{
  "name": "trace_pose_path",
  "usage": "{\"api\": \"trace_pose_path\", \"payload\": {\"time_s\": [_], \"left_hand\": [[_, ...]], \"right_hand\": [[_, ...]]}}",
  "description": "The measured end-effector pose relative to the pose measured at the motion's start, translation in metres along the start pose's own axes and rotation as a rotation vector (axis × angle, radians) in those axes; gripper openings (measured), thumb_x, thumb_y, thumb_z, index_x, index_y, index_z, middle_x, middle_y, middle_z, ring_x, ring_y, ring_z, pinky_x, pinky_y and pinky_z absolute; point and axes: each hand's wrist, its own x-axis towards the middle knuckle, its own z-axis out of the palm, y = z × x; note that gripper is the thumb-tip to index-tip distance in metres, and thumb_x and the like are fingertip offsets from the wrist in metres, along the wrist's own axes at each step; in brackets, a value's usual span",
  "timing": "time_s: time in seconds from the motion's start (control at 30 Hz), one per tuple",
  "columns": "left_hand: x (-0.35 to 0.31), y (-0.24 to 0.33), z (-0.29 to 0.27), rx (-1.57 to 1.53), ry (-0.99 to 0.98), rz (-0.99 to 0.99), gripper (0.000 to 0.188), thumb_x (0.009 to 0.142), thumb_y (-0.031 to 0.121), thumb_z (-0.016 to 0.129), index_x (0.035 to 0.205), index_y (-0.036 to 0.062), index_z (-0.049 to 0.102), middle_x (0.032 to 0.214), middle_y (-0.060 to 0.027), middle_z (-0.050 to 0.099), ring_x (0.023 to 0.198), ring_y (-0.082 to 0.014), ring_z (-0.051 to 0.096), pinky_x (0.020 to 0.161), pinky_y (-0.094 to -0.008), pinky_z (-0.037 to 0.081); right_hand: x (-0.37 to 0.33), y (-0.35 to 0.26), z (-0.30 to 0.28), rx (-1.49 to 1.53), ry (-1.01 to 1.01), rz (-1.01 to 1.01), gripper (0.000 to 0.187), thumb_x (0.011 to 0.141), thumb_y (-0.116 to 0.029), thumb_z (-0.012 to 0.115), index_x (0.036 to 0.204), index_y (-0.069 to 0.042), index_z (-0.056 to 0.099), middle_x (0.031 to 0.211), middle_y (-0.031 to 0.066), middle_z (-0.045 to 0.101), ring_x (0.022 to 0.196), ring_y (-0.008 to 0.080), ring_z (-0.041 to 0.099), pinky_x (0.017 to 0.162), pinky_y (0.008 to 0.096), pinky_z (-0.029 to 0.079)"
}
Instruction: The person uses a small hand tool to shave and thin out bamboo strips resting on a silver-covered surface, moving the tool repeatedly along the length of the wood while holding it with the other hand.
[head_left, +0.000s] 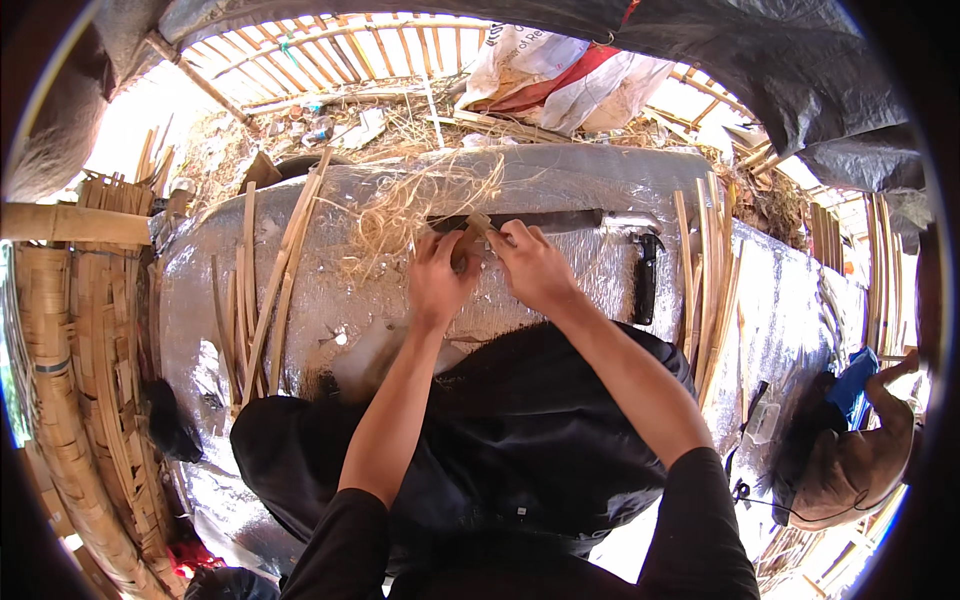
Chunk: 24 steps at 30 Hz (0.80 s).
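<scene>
My left hand (440, 284) and my right hand (537, 264) meet over the silvery mat (590, 285) in front of my folded legs. Fingers of both are closed around a short piece of bamboo (479, 226), whose lower part they partly hide. Just beyond the fingers lies a long dark blade-like tool (560, 221), running left to right; my hands cover some of it. A heap of curly pale shavings (405, 212) sits beside and beyond my left hand. To the right of my right hand rests a black-handled tool (646, 280), perhaps a knife.
Split bamboo strips (290, 265) lie at the left and more strips (708, 270) at the right. Woven bamboo (60, 340) stands at the far left. Another person (850, 460) is at the lower right. Beyond the mat are a white sack (540, 70) and a slatted fence (330, 52).
</scene>
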Motion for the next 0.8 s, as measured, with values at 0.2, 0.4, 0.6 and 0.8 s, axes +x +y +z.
{"api": "trace_pose_path", "payload": {"time_s": [0.2,0.4,0.6,0.8], "left_hand": [[0.001,-0.008,-0.008,0.026,-0.03,-0.022,0.041,0.08,0.013,0.083,0.119,0.0064,0.075,0.104,-0.0137,0.071,0.094,-0.0353,0.071,0.08,-0.0438,0.06],[-0.003,-0.001,-0.012,0.028,-0.072,-0.017,0.047,0.082,0.014,0.081,0.128,0.014,0.074,0.104,-0.0096,0.068,0.096,-0.0315,0.07,0.082,-0.0458,0.059],[-0.003,-0.007,-0.009,0.158,-0.118,0.088,0.049,0.084,0.02,0.078,0.133,0.02,0.072,0.099,-0.0073,0.059,0.089,-0.03,0.063,0.084,-0.0476,0.054],[0.004,0.001,-0.009,0.132,-0.122,-0.067,0.055,0.081,0.017,0.081,0.135,0.0188,0.071,0.106,-0.0092,0.065,0.096,-0.0341,0.067,0.083,-0.0479,0.057]], "right_hand": [[0.001,-0.011,0.015,-0.032,0.046,0.048,0.053,0.09,0.001,0.059,0.142,-0.009,0.066,0.123,0.0155,0.061,0.113,0.0382,0.063,0.093,0.049,0.059],[-0.002,-0.017,0.015,0.012,0.048,0.164,0.054,0.09,0.001,0.059,0.142,-0.012,0.067,0.122,0.0188,0.061,0.116,0.0414,0.063,0.095,0.0497,0.059],[0.0,-0.013,0.017,0.037,0.029,0.161,0.049,0.091,-0.002,0.068,0.139,-0.01,0.067,0.12,0.0216,0.061,0.111,0.0425,0.065,0.096,0.0518,0.057],[-0.002,-0.008,0.014,0.018,-0.003,0.085,0.055,0.09,-0.001,0.066,0.144,-0.008,0.065,0.12,0.0198,0.059,0.116,0.0416,0.062,0.099,0.049,0.055]]}}
